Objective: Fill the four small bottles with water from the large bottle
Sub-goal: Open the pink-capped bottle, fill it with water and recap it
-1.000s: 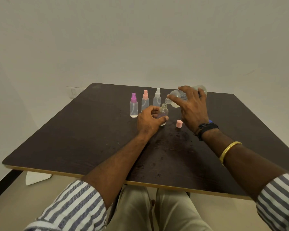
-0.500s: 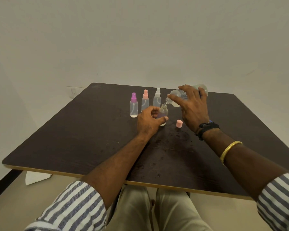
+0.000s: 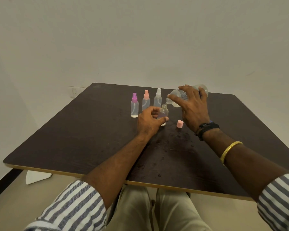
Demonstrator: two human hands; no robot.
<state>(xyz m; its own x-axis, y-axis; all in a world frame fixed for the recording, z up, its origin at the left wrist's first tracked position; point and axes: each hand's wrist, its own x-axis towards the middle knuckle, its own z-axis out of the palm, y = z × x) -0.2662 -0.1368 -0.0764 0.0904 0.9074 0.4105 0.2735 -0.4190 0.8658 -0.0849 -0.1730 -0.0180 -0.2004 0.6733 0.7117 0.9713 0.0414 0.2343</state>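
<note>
Little moved: right hand (image 3: 194,112) grips the large bottle (image 3: 178,95), tipped above the open small bottle (image 3: 164,112) clasped by left hand (image 3: 148,122); 4th fill seemingly underway.

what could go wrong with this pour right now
The large bottle, tipped in the right hand, pours into the narrow neck of the small bottle. A slight drift would likely spill, and wet spots already mark the table.
The left hand grips the small bottle low, so a bump might tip it.
The loose pink cap beside the right wrist could get knocked.
</note>
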